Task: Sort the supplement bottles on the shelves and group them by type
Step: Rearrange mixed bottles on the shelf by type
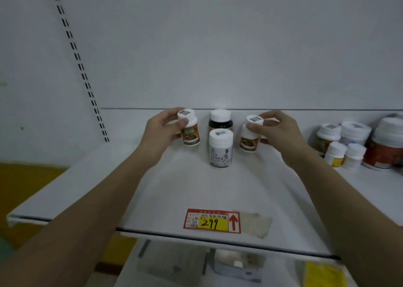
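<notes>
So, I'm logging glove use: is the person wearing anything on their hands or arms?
No. The left hand and right hand are bare, with no gloves, rings or watch visible, and both forearms are bare to the frame edge, with no sleeves showing.

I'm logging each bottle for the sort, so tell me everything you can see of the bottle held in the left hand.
The orange-labelled bottle is small, looks like white plastic, with a white screw cap bearing a grey square sticker on top. Its label is orange with a dark picture and a green band; the text is too blurred to read. The left hand grips it at cap and shoulder, thumb in front. It tilts slightly, at the shelf's back left; whether its base touches the shelf I cannot tell.
</notes>
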